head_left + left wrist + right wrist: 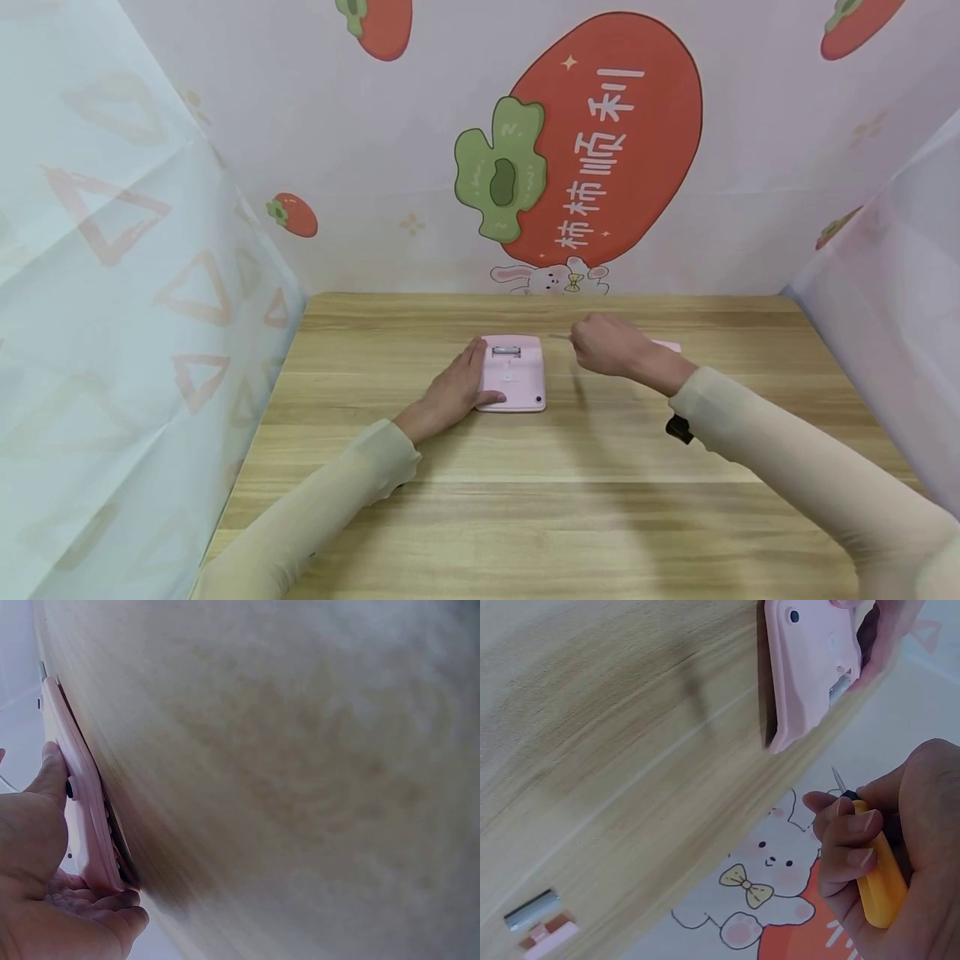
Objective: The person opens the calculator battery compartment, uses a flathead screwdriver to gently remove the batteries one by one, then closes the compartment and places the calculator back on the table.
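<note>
A pink calculator (527, 379) lies face down on the table, its battery compartment uncovered with one silver battery (506, 351) inside. My left hand (450, 387) holds it by the left side, thumb on the back near the bottom edge and fingers along the side. To the right of its upper end, my right hand (609, 343) grips a yellow-handled screwdriver (886, 877) above the table. The thin metal shaft points left toward the calculator, with its tip apart from it. In the head view the fist hides the yellow handle.
Right of the calculator lie a loose silver battery (532, 909) and a small pink cover (551, 941), partly behind my right wrist in the head view. A printed back wall (375, 242) borders the wooden table (525, 517), with white side sheets left and right.
</note>
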`<action>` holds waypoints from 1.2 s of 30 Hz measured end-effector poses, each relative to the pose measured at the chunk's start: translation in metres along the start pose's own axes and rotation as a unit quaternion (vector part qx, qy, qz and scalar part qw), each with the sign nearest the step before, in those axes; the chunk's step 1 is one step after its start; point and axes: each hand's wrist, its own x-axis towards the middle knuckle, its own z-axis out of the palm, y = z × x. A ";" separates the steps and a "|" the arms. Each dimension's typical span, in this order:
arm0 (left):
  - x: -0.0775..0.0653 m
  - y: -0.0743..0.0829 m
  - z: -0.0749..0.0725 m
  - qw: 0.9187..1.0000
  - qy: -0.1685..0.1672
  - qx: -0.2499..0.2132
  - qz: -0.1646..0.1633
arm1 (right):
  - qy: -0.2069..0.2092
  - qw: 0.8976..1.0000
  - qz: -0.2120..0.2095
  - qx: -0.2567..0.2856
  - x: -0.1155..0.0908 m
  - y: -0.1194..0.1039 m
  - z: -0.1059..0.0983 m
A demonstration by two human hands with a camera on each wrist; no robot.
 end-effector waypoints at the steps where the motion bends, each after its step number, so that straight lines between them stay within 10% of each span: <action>1: 0.000 0.000 0.000 1.000 -0.001 0.000 -0.001 | 0.000 1.000 -0.004 0.000 0.001 -0.001 -0.001; 36: 0.000 -0.003 0.001 1.000 0.006 0.003 0.009 | -0.087 0.996 -0.021 -0.021 0.032 -0.027 -0.004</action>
